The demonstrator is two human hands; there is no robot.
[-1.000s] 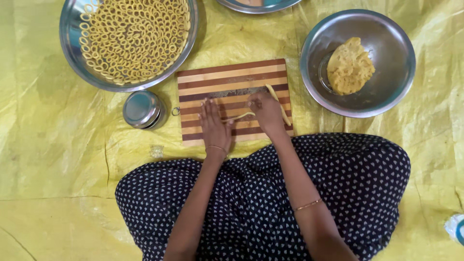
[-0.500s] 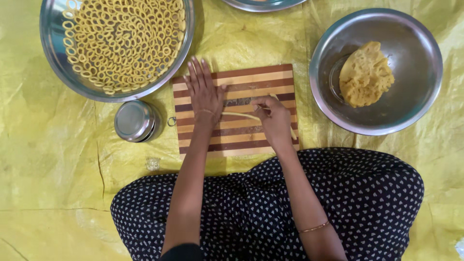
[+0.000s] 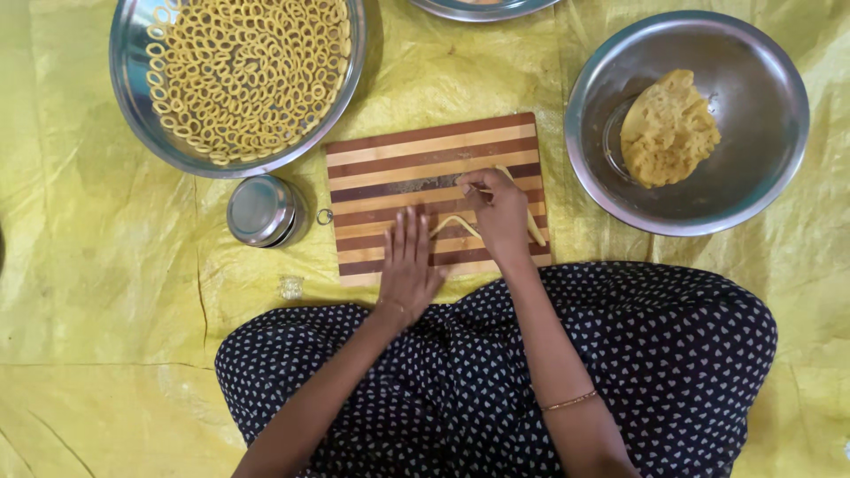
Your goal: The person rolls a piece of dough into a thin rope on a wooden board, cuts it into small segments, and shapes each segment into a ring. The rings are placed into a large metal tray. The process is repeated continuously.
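A striped wooden cutting board [image 3: 416,155] lies on the yellow sheet in front of my lap. My left hand [image 3: 409,265] rests flat on the board's near edge, fingers apart, palm down. Beside it my right hand [image 3: 498,208] pinches a thin rope of yellow dough [image 3: 453,222] that bends across the board; another stretch of the rope shows past my right hand near the board's right edge. A steel bowl [image 3: 761,168] at the right holds a lump of yellow dough [image 3: 668,130].
A wide steel tray [image 3: 142,124] at the upper left is filled with several yellow dough rings [image 3: 248,71]. A small round steel tin [image 3: 261,210] stands left of the board. Another steel dish [image 3: 482,7] peeks in at the top. A yellow plastic sheet [image 3: 88,265] covers the floor.
My left hand slid from the board's far side back to its near edge. My right hand stayed on the dough rope, which now bends. The camera view shifted slightly.
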